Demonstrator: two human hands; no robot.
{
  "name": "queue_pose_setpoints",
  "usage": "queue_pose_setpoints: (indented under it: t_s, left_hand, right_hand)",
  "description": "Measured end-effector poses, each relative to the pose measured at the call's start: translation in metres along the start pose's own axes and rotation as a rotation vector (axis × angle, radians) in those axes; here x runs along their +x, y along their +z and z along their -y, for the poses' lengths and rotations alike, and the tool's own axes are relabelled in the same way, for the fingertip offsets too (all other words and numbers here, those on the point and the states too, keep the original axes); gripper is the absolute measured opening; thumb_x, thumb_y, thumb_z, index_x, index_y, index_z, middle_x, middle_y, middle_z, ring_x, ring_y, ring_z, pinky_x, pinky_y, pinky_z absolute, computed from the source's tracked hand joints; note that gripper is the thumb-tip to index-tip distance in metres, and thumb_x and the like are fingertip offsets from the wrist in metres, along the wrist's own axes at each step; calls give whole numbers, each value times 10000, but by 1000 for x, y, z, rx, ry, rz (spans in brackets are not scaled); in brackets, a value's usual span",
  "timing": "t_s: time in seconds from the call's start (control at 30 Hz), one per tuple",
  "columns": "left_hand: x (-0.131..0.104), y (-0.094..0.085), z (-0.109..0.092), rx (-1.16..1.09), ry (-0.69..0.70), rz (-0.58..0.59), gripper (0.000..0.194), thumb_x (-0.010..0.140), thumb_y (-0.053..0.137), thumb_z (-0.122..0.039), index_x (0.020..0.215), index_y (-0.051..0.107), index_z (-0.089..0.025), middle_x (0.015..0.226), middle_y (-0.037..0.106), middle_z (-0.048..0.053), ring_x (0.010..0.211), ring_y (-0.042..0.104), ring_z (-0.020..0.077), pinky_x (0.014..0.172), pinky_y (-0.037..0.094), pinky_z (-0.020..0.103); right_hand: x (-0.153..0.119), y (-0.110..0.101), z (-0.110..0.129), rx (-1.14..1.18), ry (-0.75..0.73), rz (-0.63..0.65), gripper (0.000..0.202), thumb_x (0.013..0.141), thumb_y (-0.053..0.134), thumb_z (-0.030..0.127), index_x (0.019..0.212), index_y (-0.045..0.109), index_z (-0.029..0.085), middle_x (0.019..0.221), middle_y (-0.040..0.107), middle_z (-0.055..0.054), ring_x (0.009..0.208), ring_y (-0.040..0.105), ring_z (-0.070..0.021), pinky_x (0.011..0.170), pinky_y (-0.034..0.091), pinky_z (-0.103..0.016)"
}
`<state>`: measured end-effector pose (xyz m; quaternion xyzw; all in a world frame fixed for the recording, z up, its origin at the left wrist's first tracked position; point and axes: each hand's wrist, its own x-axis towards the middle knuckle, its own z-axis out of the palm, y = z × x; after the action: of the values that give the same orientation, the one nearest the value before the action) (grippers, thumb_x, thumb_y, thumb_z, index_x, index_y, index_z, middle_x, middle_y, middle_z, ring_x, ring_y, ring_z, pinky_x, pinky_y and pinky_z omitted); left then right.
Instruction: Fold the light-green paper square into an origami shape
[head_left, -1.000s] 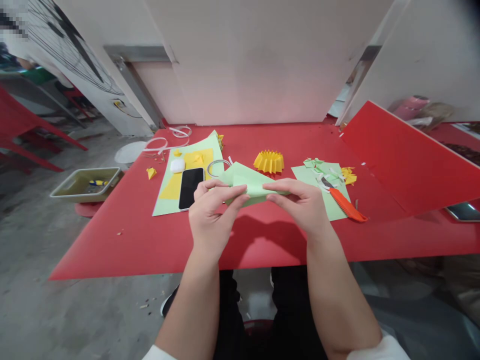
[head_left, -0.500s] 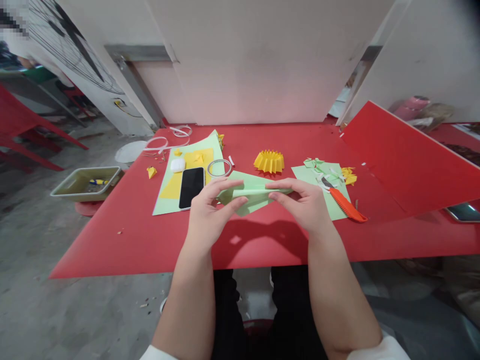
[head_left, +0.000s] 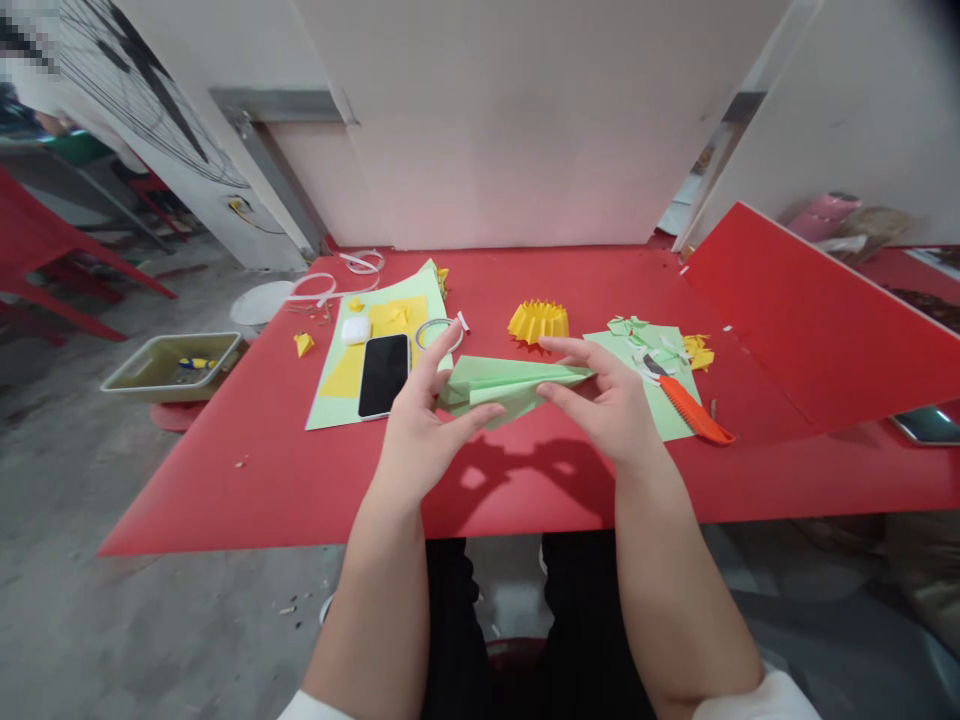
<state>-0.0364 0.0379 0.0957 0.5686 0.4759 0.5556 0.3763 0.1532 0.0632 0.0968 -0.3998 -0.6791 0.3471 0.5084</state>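
A light green folded paper plane (head_left: 510,385) is held above the red table, its narrow point to the right and its wider end to the left. My left hand (head_left: 427,420) grips the wide end, thumb along the near side and index finger lifted off it. At the pointed end, my right hand (head_left: 607,400) pinches the near edge with the thumb, its fingers behind. Beyond the plane stands a pleated yellow paper piece (head_left: 538,322). An orange-handled utility knife (head_left: 688,400) lies on a green sheet (head_left: 671,425) near my right hand.
Left on the red table (head_left: 247,500) are a black phone (head_left: 384,375), a white case (head_left: 356,330), a tape roll (head_left: 431,335) and green and yellow sheets. Paper scraps (head_left: 637,340) lie at right. A red board (head_left: 825,330) leans up there; a white wall (head_left: 510,130) stands behind.
The paper has opened out and tipped, showing its folded layers. My left index finger has risen off it, and my right index finger has lifted slightly from its top edge.
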Motion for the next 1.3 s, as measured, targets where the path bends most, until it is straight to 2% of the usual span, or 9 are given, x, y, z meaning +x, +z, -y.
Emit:
queue_pose_setpoints:
  t_s: [0.1, 0.27, 0.5, 0.67, 0.8, 0.97, 1.2, 1.3]
  left_hand:
    - [0, 2, -1, -33, -39, 2, 729, 676, 743, -243, 1331, 428, -297, 803, 674, 5, 666, 643, 146, 619, 573, 267]
    - [0, 2, -2, -63, -58, -31, 663, 671, 742, -234, 1282, 489, -288, 815, 671, 2, 662, 631, 131, 629, 570, 256]
    - [0, 1, 1, 6, -71, -47, 519, 659, 740, -229, 1160, 605, -249, 692, 617, -24, 566, 566, 92, 542, 510, 195]
    - [0, 3, 0, -2, -83, -32, 519, 658, 737, -228, 1158, 603, -253, 699, 621, -21, 557, 557, 88, 532, 506, 198]
    - [-1, 3, 0, -12, -94, -45, 549, 654, 738, -233, 1182, 590, -262, 714, 628, -5, 563, 567, 111, 527, 517, 234]
    - [-1, 4, 1, -13, -100, -53, 568, 650, 738, -253, 1195, 581, -260, 718, 626, 3, 561, 568, 120, 521, 518, 249]
    - [0, 3, -1, -13, -106, -30, 598, 666, 729, -241, 1235, 544, -261, 713, 637, -2, 587, 589, 123, 566, 524, 256]
    - [-1, 4, -2, -25, -104, -15, 612, 672, 724, -230, 1250, 528, -264, 698, 633, -6, 574, 594, 125, 551, 522, 253]
  right_hand:
    - [0, 1, -1, 12, 16, -1, 354, 758, 654, 255, 1103, 609, 319, 1065, 632, 6, 913, 589, -156, 691, 543, -269]
    - [2, -4, 1, 88, 66, -58, 308, 758, 644, 252, 1063, 617, 288, 1042, 642, 10, 764, 611, -118, 683, 542, -281]
    - [3, -9, 7, 107, 109, -141, 221, 794, 578, 264, 1010, 624, 266, 809, 651, 15, 692, 597, -122, 690, 543, -307]
    - [4, -9, 5, 64, 113, -167, 271, 845, 510, 312, 1106, 579, 291, 791, 650, 7, 710, 624, -152, 739, 550, -356]
    - [4, -12, 2, 114, 116, -119, 332, 857, 492, 328, 1187, 523, 298, 858, 652, -11, 794, 624, -167, 765, 549, -366]
    - [3, -15, 3, 115, 113, -88, 402, 785, 596, 263, 1179, 526, 298, 744, 607, 25, 759, 598, -146, 767, 533, -340]
    - [3, -17, -5, 73, 87, -124, 316, 828, 550, 313, 1143, 571, 318, 674, 602, 40, 690, 591, -135, 751, 536, -334]
    - [4, -19, -10, 94, 108, -94, 372, 846, 525, 358, 1217, 520, 330, 742, 638, 18, 754, 621, -152, 758, 539, -341]
